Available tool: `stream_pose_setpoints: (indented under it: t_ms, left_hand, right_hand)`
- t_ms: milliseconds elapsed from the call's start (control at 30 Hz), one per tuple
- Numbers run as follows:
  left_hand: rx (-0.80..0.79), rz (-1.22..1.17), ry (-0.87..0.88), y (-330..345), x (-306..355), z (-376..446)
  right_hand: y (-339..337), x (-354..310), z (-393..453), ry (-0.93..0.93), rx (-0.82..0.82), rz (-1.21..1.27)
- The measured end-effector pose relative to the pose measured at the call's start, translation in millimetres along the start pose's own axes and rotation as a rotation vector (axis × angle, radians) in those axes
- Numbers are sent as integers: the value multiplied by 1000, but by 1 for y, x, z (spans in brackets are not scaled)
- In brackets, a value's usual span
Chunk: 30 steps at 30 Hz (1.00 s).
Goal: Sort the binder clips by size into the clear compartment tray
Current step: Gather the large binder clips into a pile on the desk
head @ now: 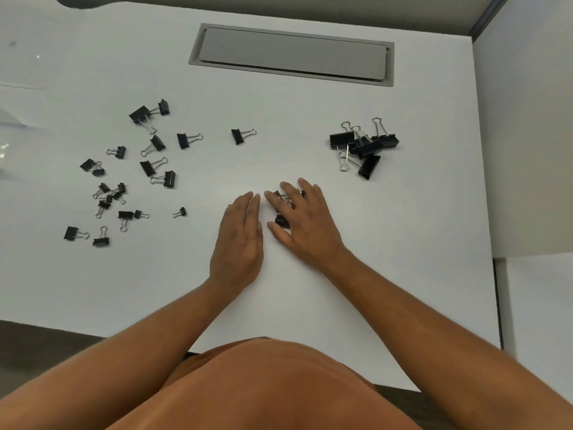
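Your left hand point(240, 235) lies flat on the white counter point(310, 290), fingers straight and together, holding nothing. Just beside it, your right hand point(305, 221) spreads loosely over a few black binder clips point(282, 220), fingers covering rather than gripping them. Further out to the left, many small and medium clips point(148, 167) lie scattered; to the right, a pile of large clips point(364, 147) sits well apart. At the far left edge a clear tray point(9, 119) barely shows. Beyond, a grey cable hatch point(291, 54) is set in the counter.
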State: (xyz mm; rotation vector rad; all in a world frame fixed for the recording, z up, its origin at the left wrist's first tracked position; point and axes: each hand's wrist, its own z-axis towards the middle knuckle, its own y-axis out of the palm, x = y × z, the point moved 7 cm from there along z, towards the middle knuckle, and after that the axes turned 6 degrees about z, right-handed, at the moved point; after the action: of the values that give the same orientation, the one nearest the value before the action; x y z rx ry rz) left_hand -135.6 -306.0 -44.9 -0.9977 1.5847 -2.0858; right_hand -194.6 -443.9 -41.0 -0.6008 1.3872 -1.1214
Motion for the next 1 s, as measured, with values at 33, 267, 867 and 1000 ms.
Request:
stream_pose_setpoints:
  t_ms: [33, 267, 867, 1000]
  left_hand:
    - [-4, 27, 19, 2, -1, 0]
    - [64, 128, 108, 7, -1, -2]
    - [42, -34, 173, -9, 0, -2]
    - [98, -106, 250, -57, -23, -6]
  right_hand:
    - [-3, 3, -3, 5, 25, -2]
    - [-41, 49, -62, 237, 149, -44]
    - [-66, 58, -91, 399, 284, -91]
    - [-62, 14, -85, 308, 366, -16]
